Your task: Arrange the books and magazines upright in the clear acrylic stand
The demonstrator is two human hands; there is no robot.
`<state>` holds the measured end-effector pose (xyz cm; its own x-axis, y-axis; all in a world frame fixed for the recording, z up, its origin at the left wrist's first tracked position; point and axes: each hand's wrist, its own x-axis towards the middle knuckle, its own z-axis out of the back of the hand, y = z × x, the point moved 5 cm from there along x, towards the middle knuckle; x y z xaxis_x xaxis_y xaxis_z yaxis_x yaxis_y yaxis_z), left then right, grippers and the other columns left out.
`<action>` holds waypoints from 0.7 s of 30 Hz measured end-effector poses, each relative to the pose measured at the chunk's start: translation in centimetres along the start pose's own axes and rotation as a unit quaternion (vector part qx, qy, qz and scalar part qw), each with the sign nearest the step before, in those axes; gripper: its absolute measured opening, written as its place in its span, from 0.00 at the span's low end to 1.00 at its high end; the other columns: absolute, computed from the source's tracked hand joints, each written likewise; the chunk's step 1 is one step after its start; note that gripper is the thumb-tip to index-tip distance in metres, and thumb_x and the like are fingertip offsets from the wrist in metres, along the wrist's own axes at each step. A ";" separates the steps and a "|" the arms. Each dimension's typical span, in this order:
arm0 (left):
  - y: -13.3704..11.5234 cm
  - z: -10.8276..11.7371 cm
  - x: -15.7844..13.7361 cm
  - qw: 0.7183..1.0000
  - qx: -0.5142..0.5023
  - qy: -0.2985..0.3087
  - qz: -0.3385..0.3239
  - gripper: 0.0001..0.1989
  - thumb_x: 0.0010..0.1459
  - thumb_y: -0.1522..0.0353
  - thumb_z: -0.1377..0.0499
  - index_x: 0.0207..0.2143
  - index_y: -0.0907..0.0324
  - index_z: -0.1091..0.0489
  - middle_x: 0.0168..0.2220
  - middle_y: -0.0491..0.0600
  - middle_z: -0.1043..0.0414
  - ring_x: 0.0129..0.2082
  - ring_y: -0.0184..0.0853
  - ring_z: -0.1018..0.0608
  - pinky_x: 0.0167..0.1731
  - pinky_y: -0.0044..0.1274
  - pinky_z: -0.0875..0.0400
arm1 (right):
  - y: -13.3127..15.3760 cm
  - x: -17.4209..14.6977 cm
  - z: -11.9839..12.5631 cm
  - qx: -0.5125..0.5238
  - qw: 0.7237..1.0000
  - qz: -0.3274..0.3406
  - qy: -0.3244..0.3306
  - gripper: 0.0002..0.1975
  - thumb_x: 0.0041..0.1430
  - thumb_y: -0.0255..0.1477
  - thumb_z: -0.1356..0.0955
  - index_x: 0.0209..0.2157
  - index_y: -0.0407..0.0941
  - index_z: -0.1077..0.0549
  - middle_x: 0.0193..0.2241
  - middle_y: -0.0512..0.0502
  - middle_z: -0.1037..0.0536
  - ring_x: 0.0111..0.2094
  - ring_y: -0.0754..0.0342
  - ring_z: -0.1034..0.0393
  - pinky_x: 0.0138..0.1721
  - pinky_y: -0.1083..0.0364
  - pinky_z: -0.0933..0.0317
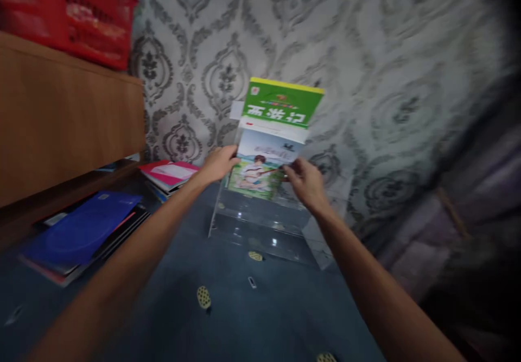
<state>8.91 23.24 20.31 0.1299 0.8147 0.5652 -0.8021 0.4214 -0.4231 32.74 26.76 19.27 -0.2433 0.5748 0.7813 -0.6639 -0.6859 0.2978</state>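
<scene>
A clear tiered stand (260, 218) stands on the dark blue surface against the wall. In its upper part rests a green book (280, 101) with a yellow top edge and white Chinese characters, leaning back. In front of it is a book with an illustrated cover (256, 175), showing a figure playing a guitar on grass. My left hand (222, 162) is closed at the illustrated book's left edge, beside the stand's side. My right hand (306, 182) pinches that book's right edge between thumb and fingers. The stand's lower tiers show bare clear plastic.
On the left lie a blue folder (87, 223) on a stack and a pink-covered pile (169, 172). Above them, a wooden shelf (69, 118) carries a red basket (81, 17). Patterned wallpaper (223, 74) rises behind. A purplish cloth (431, 242) is at the right.
</scene>
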 end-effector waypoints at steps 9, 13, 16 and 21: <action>-0.2 0.1 0.0 1.000 0.006 0.007 -0.007 0.03 0.63 0.70 0.47 0.37 0.58 0.33 0.36 0.51 0.23 0.35 0.39 0.21 0.35 0.26 0.29 | 0.5 -0.2 -0.2 0.050 0.998 -0.049 0.001 0.07 0.60 0.32 0.37 0.37 0.46 0.29 0.31 0.45 0.23 0.32 0.48 0.28 0.33 0.52 0.31; -0.4 0.3 -0.1 1.000 0.026 -0.017 -0.002 0.02 0.63 0.70 0.47 0.35 0.57 0.36 0.34 0.52 0.24 0.36 0.41 0.21 0.35 0.28 0.29 | 0.9 0.0 -0.3 0.046 0.998 -0.046 -0.004 0.06 0.59 0.31 0.37 0.35 0.47 0.29 0.30 0.45 0.23 0.30 0.48 0.27 0.32 0.52 0.33; -0.4 0.7 -0.3 0.999 0.029 -0.033 0.009 0.01 0.62 0.70 0.45 0.37 0.56 0.37 0.33 0.51 0.24 0.37 0.42 0.20 0.36 0.28 0.29 | 1.2 0.0 -0.3 0.043 0.998 -0.039 -0.006 0.06 0.59 0.31 0.37 0.35 0.47 0.30 0.29 0.46 0.23 0.30 0.48 0.28 0.33 0.53 0.33; -0.4 0.8 -0.3 0.997 0.072 -0.038 0.019 0.01 0.62 0.69 0.44 0.36 0.56 0.35 0.33 0.49 0.23 0.36 0.42 0.19 0.37 0.28 0.30 | 1.6 -0.3 -0.4 0.026 0.999 -0.032 -0.016 0.07 0.60 0.33 0.38 0.34 0.47 0.31 0.30 0.45 0.24 0.32 0.48 0.29 0.37 0.52 0.35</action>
<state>8.73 22.48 20.90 0.0578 0.7937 0.6056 -0.8812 0.3257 -0.3428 31.48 25.69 19.27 -0.1780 0.6050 0.7761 -0.6396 -0.6704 0.3760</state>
